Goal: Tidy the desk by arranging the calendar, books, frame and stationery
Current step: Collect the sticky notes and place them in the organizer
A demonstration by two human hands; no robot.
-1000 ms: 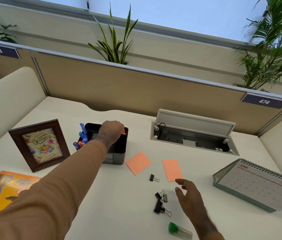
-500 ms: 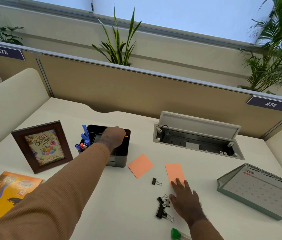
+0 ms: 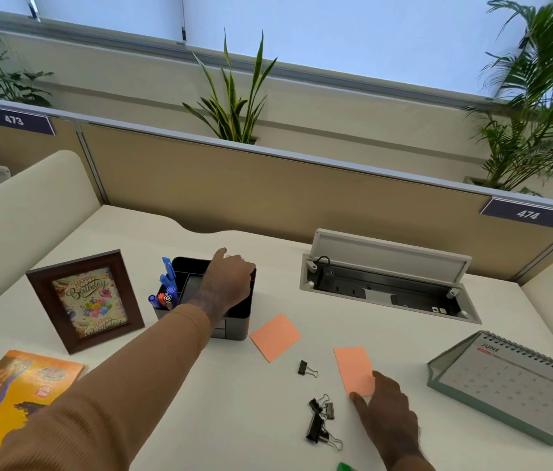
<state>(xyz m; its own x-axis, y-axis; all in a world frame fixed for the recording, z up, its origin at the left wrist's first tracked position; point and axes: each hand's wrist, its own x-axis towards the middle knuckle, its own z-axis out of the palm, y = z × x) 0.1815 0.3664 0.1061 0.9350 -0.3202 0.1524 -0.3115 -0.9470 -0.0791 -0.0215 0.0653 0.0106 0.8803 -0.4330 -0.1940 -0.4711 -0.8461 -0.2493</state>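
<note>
Nearest me, my right hand (image 3: 387, 407) lies flat, fingers straight, pressing the near end of an orange sticky note (image 3: 353, 368) on the white surface (image 3: 200, 402); a cluster of black binder clips (image 3: 321, 419) sits just left of it, one more clip (image 3: 305, 368) beyond; an orange book (image 3: 7, 396) lies at near left, the desk calendar (image 3: 519, 382) at right; a second orange note (image 3: 275, 336) lies mid-surface; farther, the birthday frame (image 3: 86, 300) stands upright; my left hand (image 3: 226, 283) curls down into the black organiser (image 3: 234, 321), and I cannot tell what it holds; pens (image 3: 166, 287) stand in its left compartment.
</note>
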